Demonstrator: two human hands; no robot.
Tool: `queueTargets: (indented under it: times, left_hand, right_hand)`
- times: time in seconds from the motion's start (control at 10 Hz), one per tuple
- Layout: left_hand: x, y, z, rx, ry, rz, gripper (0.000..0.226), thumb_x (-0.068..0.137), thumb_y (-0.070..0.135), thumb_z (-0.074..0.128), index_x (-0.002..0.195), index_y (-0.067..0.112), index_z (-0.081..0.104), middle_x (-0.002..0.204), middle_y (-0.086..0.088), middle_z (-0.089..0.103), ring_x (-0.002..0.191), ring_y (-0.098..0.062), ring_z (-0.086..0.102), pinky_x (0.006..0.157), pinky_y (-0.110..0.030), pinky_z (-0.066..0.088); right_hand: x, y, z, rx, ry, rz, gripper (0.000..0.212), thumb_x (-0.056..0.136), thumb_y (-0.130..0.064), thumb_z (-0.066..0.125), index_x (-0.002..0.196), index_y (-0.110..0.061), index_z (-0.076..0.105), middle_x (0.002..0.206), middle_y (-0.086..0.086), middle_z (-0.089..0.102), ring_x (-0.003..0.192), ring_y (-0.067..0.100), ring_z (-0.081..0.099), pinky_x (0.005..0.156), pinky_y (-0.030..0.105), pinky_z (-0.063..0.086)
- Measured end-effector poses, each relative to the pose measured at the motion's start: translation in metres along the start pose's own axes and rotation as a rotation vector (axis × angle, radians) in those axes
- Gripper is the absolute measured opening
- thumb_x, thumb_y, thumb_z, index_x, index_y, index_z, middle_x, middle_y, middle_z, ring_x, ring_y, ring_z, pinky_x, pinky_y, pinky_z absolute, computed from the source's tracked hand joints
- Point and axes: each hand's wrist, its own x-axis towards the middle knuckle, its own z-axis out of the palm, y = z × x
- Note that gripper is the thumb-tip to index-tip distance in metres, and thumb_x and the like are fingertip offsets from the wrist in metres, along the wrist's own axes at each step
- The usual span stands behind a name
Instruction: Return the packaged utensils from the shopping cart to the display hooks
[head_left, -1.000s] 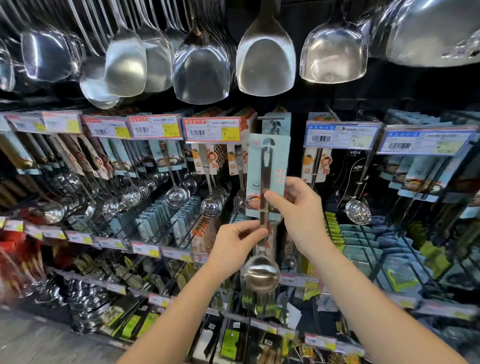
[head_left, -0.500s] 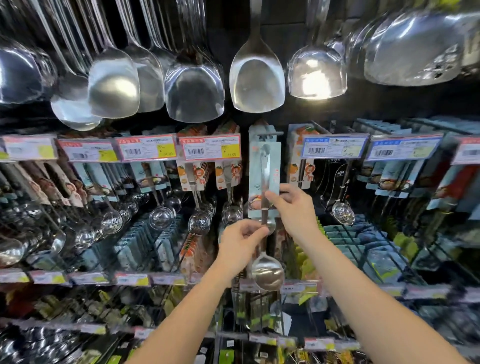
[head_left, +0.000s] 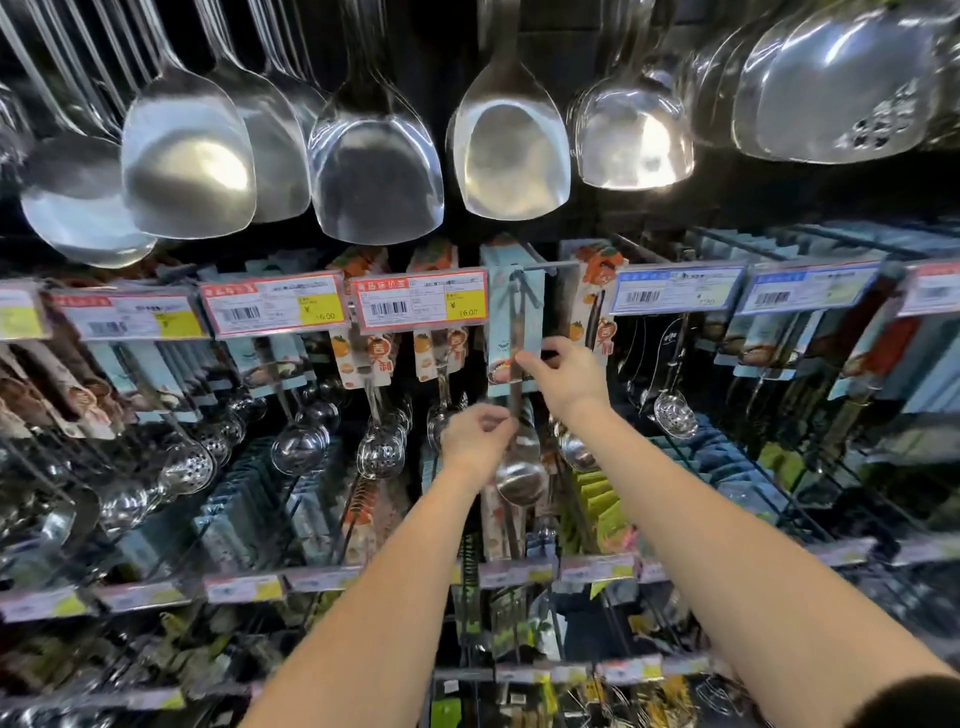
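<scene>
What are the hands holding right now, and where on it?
One packaged ladle: right hand pinches it at the card, left hand pinches the handle below.

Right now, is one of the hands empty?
No, the left hand and the right hand both pinch the ladle by its handle.

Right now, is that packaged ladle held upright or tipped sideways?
Upright: the packaged ladle has card topmost, bowl lowest; left hand and right hand pinch its handle.
</scene>
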Motion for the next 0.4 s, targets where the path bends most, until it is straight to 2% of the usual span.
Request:
queueTargets:
  times: [0.1, 0.2, 0.3, 0.4]
  left_hand:
    - [0.003, -0.005, -0.003, -0.006, -0.053, -0.008, 0.036, 0.092, 0.02, 0.076, 0.126, 0.014, 0.069, 0.104, 0.006, 0.07, 0.101, -0.013, 0.067, 0.094, -0.025, 0.048]
    - [0.001, -0.014, -0.007, 0.069, -0.096, -0.012, 0.049, 0.091, 0.026, 0.076, 0.136, 0.014, 0.064, 0.129, -0.001, 0.067, 0.121, -0.018, 0.062, 0.106, -0.028, 0.045]
    - [-0.005, -0.027, -0.01, 0.139, -0.161, -0.003, 0.043, 0.094, 0.025, 0.073, 0.134, 0.015, 0.061, 0.128, 0.001, 0.066, 0.11, -0.013, 0.06, 0.085, -0.015, 0.046]
    - [-0.012, -0.031, -0.011, 0.283, -0.206, 0.054, 0.04, 0.097, 0.028, 0.07, 0.133, 0.017, 0.058, 0.125, 0.001, 0.068, 0.104, -0.016, 0.064, 0.082, -0.024, 0.051]
  right_hand:
    - [0.003, 0.005, 0.003, -0.066, -0.037, 0.026, 0.051, 0.096, -0.038, 0.071, 0.14, -0.014, 0.061, 0.122, 0.012, 0.073, 0.115, 0.029, 0.067, 0.093, 0.036, 0.051]
    - [-0.004, 0.017, 0.004, -0.108, -0.1, 0.105, 0.062, 0.095, -0.032, 0.072, 0.152, -0.021, 0.049, 0.137, 0.008, 0.067, 0.128, 0.027, 0.061, 0.103, 0.034, 0.047]
    - [-0.017, 0.032, 0.004, -0.18, -0.113, 0.091, 0.063, 0.096, -0.024, 0.068, 0.155, -0.023, 0.046, 0.147, 0.008, 0.061, 0.134, 0.027, 0.058, 0.11, 0.033, 0.046]
    - [-0.032, 0.037, -0.002, -0.22, -0.11, 0.045, 0.061, 0.097, -0.018, 0.063, 0.155, -0.022, 0.046, 0.148, 0.01, 0.06, 0.131, 0.029, 0.06, 0.108, 0.036, 0.05]
